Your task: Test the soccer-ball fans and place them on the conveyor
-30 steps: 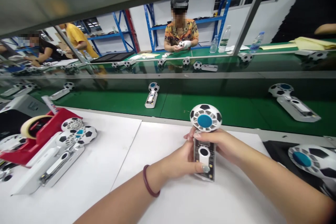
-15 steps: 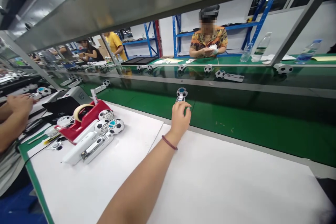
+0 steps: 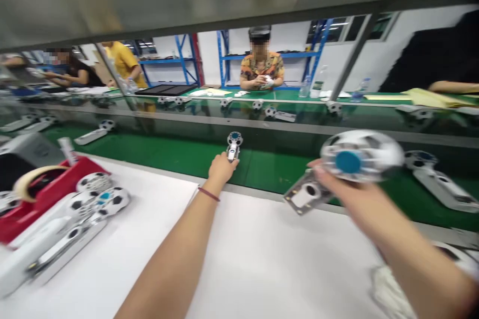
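Left hand (image 3: 221,168) is stretched out over the far edge of the white worktop (image 3: 262,259) onto the green conveyor belt (image 3: 175,152). Its grip is closed around the lower end of a small handheld fan (image 3: 233,145) lying on the belt, fingertips pinching the handle while the football-patterned head with the blue centre sticks out just past them. There's a dark red bracelet (image 3: 208,194) on that wrist.

Right hand (image 3: 339,192) is up in the air over the belt edge, holding a second fan (image 3: 342,167). It's blurry, but the grip is wrapped around the neck just under the round head, so the head sits right above the fingers and the open handle with its white inner part pokes out to the left of the hand, tilted down toward the worktop.

Further right of that hand, another fan (image 3: 434,177) lies flat on the belt. Well off to the left of the left hand there's a red tape dispenser (image 3: 33,194) on the worktop, with a few more fan parts (image 3: 93,199) bunched just beside it.

Across the belt, a person in a patterned shirt (image 3: 261,67) is sitting with something small in both hands, and more people are further left.
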The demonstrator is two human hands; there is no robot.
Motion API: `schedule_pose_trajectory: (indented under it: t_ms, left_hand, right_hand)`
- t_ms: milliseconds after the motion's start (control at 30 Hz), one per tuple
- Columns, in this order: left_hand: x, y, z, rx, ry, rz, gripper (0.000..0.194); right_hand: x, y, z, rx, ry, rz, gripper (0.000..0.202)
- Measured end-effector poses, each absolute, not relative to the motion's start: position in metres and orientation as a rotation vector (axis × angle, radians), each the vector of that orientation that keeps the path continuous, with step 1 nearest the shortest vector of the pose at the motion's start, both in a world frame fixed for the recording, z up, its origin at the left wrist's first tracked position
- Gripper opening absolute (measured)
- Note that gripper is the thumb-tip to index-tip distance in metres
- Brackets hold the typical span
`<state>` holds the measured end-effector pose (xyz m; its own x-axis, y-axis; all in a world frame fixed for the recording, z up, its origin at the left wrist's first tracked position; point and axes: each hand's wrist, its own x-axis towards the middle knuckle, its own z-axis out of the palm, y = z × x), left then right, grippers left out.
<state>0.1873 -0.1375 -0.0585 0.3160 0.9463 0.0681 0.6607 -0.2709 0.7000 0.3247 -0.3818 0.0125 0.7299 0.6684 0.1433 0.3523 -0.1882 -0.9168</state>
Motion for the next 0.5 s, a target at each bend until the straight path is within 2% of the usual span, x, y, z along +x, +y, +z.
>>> schedule_pose_trajectory:
  t_ms: [67,267,433,500]
  left_hand:
    - [0.192,-0.139,-0.058,1.994,1.38,0.619,0.028]
    - [0.201,-0.148,-0.048,1.75,1.111,0.508,0.023]
    - [0.207,-0.206,-0.04,1.123,0.742,0.599,0.016]
    - [0.208,-0.235,-0.04,0.951,0.664,0.614,0.025]
  right_hand:
    - [0.331,-0.365,0.0,-1.919,-0.77,0.4,0.04]
    - [0.368,-0.341,-0.037,-1.908,-0.646,0.149,0.054]
    - [0.375,-0.355,-0.041,-1.744,-0.648,0.171,0.066]
    - [0.368,-0.359,-0.04,-1.616,-0.739,0.276,0.064]
